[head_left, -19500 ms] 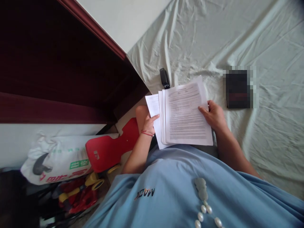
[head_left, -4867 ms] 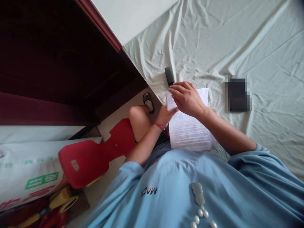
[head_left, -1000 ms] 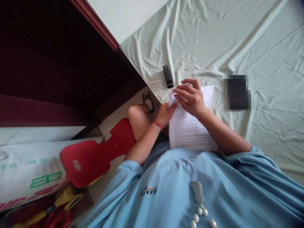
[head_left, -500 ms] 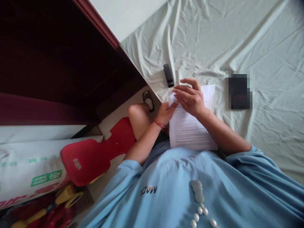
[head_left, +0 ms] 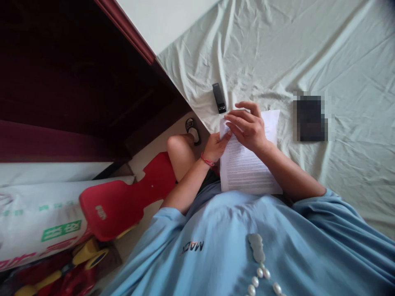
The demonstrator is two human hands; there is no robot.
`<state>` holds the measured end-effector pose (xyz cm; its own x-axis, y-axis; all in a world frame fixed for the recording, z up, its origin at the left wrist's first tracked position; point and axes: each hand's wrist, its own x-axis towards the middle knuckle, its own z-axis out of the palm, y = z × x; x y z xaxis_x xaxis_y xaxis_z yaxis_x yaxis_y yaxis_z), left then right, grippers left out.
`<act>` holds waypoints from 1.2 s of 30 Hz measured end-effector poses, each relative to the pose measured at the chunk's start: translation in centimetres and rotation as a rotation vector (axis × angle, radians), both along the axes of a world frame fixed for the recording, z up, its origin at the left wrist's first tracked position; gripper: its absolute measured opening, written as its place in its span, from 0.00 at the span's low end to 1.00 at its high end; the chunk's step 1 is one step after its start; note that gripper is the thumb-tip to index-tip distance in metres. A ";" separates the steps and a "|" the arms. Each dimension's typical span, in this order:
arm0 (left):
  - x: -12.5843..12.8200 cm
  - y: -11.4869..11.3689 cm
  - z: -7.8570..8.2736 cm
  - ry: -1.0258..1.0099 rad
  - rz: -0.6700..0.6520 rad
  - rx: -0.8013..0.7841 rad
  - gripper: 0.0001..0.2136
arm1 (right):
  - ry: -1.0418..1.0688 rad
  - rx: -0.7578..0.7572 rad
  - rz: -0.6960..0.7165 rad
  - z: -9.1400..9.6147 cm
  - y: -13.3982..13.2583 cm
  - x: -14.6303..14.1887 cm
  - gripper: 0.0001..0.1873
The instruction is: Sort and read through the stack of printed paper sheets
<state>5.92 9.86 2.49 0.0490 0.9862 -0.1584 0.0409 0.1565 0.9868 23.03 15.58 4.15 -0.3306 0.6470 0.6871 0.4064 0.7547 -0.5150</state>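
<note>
A sheaf of printed paper [head_left: 247, 168] rests against my lap, its lower edge at my shirt. My left hand [head_left: 216, 146] grips its left edge, with the thumb lying on top and the other fingers hidden underneath. Across the top left corner reaches my right hand [head_left: 248, 125]; its fingertips are drawn together at that corner, while the outermost finger is lifted apart. How many sheets there are, I cannot tell. A black stapler [head_left: 219, 98] lies on the cloth just beyond the corner, touched by neither hand.
A wrinkled pale bedsheet [head_left: 277, 49] spreads ahead and to the right, with a dark pixelated rectangular object [head_left: 311, 119] on it. Dark red furniture [head_left: 77, 74] stands at left. Below it are a red plastic seat [head_left: 123, 201], a white printed sack [head_left: 31, 209] and yellow-and-red toy parts [head_left: 89, 255].
Almost nothing differs. The paper's upper edge has shifted very slightly; both hands keep their places on it.
</note>
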 end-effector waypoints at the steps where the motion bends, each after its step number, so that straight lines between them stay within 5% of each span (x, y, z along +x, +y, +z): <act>1: 0.0 0.0 0.1 0.009 -0.007 0.005 0.30 | 0.000 -0.009 0.000 0.0 0.0 0.0 0.14; 26: -0.1 -0.2 -0.2 -0.008 0.014 -0.010 0.30 | 0.010 -0.013 0.020 0.1 0.0 0.0 0.10; 36: -0.1 -0.6 1.3 0.159 0.108 0.236 0.31 | -0.078 -0.104 0.091 2.8 1.3 0.6 0.15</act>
